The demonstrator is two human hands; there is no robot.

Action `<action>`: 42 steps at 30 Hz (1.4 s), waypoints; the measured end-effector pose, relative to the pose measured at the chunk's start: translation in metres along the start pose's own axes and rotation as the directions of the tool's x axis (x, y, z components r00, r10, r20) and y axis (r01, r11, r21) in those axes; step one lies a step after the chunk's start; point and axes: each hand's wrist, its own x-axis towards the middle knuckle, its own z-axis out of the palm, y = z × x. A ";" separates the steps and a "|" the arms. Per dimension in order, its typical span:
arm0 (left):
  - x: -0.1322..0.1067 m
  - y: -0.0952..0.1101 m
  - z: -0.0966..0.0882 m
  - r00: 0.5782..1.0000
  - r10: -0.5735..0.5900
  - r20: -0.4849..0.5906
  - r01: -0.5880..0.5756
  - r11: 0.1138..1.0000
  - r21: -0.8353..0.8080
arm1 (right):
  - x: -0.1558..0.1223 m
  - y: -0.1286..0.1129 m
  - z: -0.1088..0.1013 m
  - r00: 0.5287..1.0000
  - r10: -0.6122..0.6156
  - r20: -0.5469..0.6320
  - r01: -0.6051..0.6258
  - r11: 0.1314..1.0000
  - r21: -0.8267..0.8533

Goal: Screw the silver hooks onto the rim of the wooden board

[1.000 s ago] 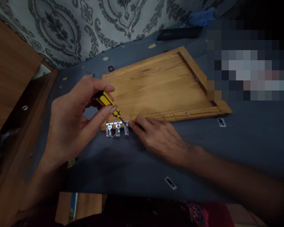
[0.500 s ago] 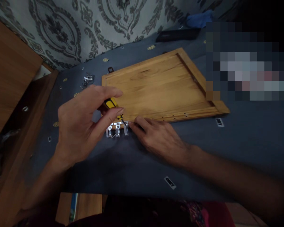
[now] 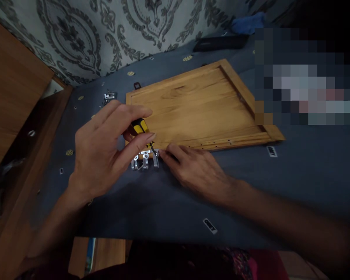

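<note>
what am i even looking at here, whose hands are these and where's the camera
There is no machine here: these are one person's two bare hands, seen from a camera worn on that person's head, looking forward and down. The left hand grips a small screwdriver with a yellow and black handle, its tip down at a metal strip of hooks on the near edge of a wooden board. The fingertips of the right hand rest against the right end of that strip. Everything lies on a dark grey-blue cloth. A small heap of loose metal parts lies beyond the left hand, near the board's far left corner.
</note>
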 end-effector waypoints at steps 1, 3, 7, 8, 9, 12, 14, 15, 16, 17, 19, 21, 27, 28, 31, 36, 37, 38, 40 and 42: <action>0.000 0.001 0.000 1.000 -0.010 -0.003 0.010 1.000 -0.002 | 0.000 0.000 0.000 1.000 0.001 -0.001 -0.001 1.000 0.002; 0.000 0.002 -0.001 1.000 -0.023 -0.009 0.023 0.999 -0.024 | 0.000 0.000 0.000 1.000 0.003 0.001 -0.003 1.000 0.011; -0.001 0.002 -0.003 0.999 -0.031 -0.020 0.030 0.997 -0.065 | 0.000 0.001 -0.001 1.000 0.013 0.017 -0.014 0.999 0.031; -0.001 0.001 -0.004 0.999 -0.025 -0.022 0.024 0.998 -0.060 | 0.000 0.001 -0.002 1.000 0.016 0.022 -0.017 0.999 0.034; -0.001 0.001 -0.004 1.000 -0.016 -0.023 0.015 0.998 -0.053 | 0.000 0.000 -0.002 0.999 0.019 0.029 -0.020 0.999 0.035; -0.001 -0.002 -0.006 1.000 0.011 -0.022 -0.012 0.999 -0.046 | 0.001 0.000 -0.003 0.998 0.019 0.054 -0.021 0.999 0.032; -0.001 -0.004 -0.008 0.999 0.034 -0.005 -0.034 0.997 -0.066 | 0.001 0.001 -0.004 0.997 0.016 0.071 -0.018 1.000 0.022; -0.001 -0.006 -0.008 0.999 0.046 0.005 -0.046 0.995 -0.089 | 0.001 0.001 -0.004 0.997 0.015 0.077 -0.017 1.000 0.015; -0.001 -0.008 -0.010 0.998 0.059 0.016 -0.057 0.991 -0.123 | 0.001 0.001 -0.004 0.997 0.015 0.078 -0.016 1.000 0.009; -0.001 -0.009 -0.011 0.997 0.069 0.029 -0.063 0.984 -0.169 | 0.001 0.001 -0.004 0.997 0.015 0.077 -0.015 1.000 0.003; -0.001 -0.012 -0.012 0.997 0.067 0.050 -0.052 0.965 -0.257 | 0.001 0.000 -0.003 0.998 0.015 0.065 -0.015 1.000 -0.001; 0.000 -0.013 -0.013 0.997 0.057 0.060 -0.036 0.953 -0.301 | 0.000 0.000 -0.003 0.998 0.011 0.056 -0.011 1.000 0.007; 0.003 -0.007 -0.004 0.996 0.094 0.002 -0.092 0.981 -0.172 | 0.000 0.000 -0.002 0.999 0.011 0.037 -0.011 1.000 0.013; 0.003 -0.006 -0.001 0.994 0.104 -0.027 -0.107 0.982 -0.157 | 0.000 0.000 -0.002 0.999 0.009 0.038 -0.010 1.000 0.010; 0.002 -0.004 0.002 0.996 0.039 -0.085 -0.052 0.987 -0.155 | 0.000 0.000 -0.002 1.000 0.009 0.030 -0.009 1.000 0.014; -0.002 -0.001 -0.002 0.996 -0.014 -0.091 0.003 0.993 -0.121 | -0.001 0.000 -0.001 1.000 0.013 0.018 -0.013 1.000 0.020; -0.002 -0.001 -0.004 0.996 -0.015 -0.092 0.003 0.992 -0.127 | -0.001 0.000 -0.001 1.000 0.012 0.019 -0.013 1.000 0.016; -0.002 -0.002 -0.005 0.996 -0.021 -0.083 0.009 0.989 -0.148 | -0.001 0.000 -0.001 1.000 0.011 0.018 -0.011 1.000 0.011; -0.002 -0.004 -0.008 0.998 -0.040 -0.045 0.028 0.974 -0.226 | -0.001 0.000 -0.001 1.000 0.008 0.020 -0.008 1.000 0.005; -0.001 -0.007 -0.009 0.999 -0.036 -0.011 0.031 0.958 -0.284 | -0.001 0.000 -0.001 1.000 0.011 0.018 -0.011 1.000 0.008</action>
